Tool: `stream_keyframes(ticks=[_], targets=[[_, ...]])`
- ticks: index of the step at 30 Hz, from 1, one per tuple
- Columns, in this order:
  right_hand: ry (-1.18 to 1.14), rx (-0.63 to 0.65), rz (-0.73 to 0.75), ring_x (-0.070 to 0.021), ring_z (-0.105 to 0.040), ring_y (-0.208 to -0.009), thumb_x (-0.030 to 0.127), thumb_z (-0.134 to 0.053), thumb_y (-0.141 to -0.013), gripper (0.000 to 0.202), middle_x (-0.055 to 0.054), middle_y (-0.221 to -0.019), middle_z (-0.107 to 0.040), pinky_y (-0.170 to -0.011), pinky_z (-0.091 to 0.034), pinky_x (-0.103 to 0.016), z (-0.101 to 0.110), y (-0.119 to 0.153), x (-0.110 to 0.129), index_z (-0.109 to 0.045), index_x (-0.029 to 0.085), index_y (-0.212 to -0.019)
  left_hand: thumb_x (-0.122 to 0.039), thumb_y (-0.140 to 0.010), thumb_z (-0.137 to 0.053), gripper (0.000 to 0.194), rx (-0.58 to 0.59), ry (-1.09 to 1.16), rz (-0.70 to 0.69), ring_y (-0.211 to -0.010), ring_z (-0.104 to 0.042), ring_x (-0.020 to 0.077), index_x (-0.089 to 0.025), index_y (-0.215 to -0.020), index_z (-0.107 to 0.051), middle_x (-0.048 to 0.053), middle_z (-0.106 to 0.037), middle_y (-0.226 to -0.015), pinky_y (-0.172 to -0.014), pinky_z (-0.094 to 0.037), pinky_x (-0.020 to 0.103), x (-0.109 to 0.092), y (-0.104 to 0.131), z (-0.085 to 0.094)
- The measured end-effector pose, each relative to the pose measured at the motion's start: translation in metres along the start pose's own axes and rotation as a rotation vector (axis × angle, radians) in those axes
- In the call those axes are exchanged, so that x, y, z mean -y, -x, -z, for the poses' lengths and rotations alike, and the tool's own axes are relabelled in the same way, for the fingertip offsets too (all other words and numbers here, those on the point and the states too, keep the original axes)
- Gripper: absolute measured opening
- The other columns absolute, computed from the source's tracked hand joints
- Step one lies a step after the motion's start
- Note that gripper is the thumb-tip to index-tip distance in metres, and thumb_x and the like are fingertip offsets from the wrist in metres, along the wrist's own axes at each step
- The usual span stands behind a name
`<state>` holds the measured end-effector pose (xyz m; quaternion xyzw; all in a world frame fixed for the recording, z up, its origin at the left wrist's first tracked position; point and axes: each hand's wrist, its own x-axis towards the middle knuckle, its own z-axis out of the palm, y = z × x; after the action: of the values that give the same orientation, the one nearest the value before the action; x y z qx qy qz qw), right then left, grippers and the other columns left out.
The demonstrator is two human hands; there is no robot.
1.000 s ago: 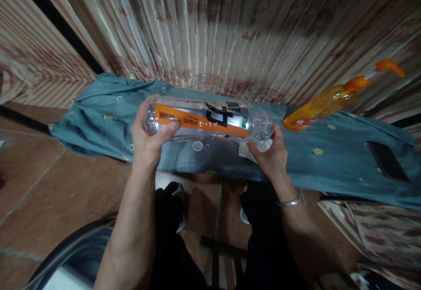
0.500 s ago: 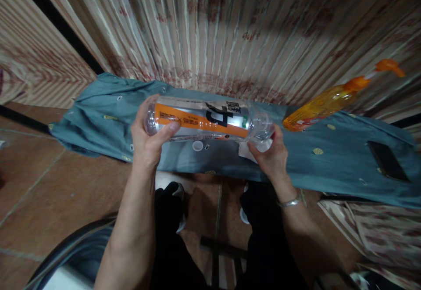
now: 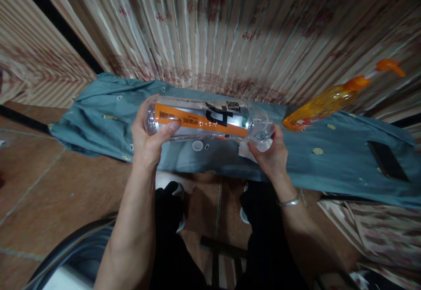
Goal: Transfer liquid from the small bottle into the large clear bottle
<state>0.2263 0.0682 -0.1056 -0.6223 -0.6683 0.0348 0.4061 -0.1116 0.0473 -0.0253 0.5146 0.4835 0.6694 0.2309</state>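
A clear plastic bottle [image 3: 200, 119] with an orange and silver label lies sideways in the air above a blue-green cloth. My left hand [image 3: 151, 134] wraps round its base, thumb on the label. At the neck end, my right hand [image 3: 271, 148] grips the bottle with thumb and fingers; a bracelet is on that wrist. A small white cap [image 3: 198, 145] rests on the cloth just below the bottle. White paper [image 3: 246, 151] lies partly hidden behind the bottle neck and my right hand.
The cloth [image 3: 302, 162] covers a long narrow surface. An orange pump bottle [image 3: 320, 105] stands at the right, with a black phone [image 3: 387, 160] farther right. A pleated curtain [image 3: 210, 31] hangs behind. A dark round tub [image 3: 85, 246] is at lower left.
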Motion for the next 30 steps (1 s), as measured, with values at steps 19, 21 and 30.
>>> stream_keyframes(ticks=[19,21,30], targets=[[-0.005,0.006,-0.015,-0.0349,-0.069,-0.122,0.051,-0.077,-0.077,0.089,-0.017,-0.142,-0.066,-0.102,-0.058,-0.055,-0.0002,-0.0001,0.0019,-0.041,0.021,-0.153,-0.061,-0.060,-0.089,0.068,0.009,-0.018,-0.010,-0.114,-0.072,0.0340,-0.035,-0.120,-0.072,0.003,-0.075,-0.119,-0.107,-0.057,0.056,0.0048,0.0006,0.0013],[-0.002,0.001,-0.020,-0.0350,-0.069,-0.122,0.050,-0.077,-0.076,0.089,-0.017,-0.141,-0.067,-0.102,-0.058,-0.055,-0.0002,-0.0004,0.0023,-0.042,0.020,-0.152,-0.061,-0.060,-0.089,0.068,0.012,-0.015,-0.014,-0.115,-0.072,0.0338,-0.035,-0.120,-0.072,0.003,-0.075,-0.119,-0.107,-0.057,0.056,0.0044,0.0003,0.0013],[-0.006,0.016,-0.040,-0.0354,-0.069,-0.121,0.048,-0.078,-0.073,0.091,-0.017,-0.137,-0.068,-0.101,-0.058,-0.054,0.0009,-0.0006,0.0037,-0.042,0.019,-0.152,-0.063,-0.056,-0.091,0.069,-0.006,-0.001,0.004,-0.114,-0.071,0.0346,-0.037,-0.117,-0.074,0.002,-0.076,-0.118,-0.108,-0.055,0.057,0.0021,0.0006,-0.0001]])
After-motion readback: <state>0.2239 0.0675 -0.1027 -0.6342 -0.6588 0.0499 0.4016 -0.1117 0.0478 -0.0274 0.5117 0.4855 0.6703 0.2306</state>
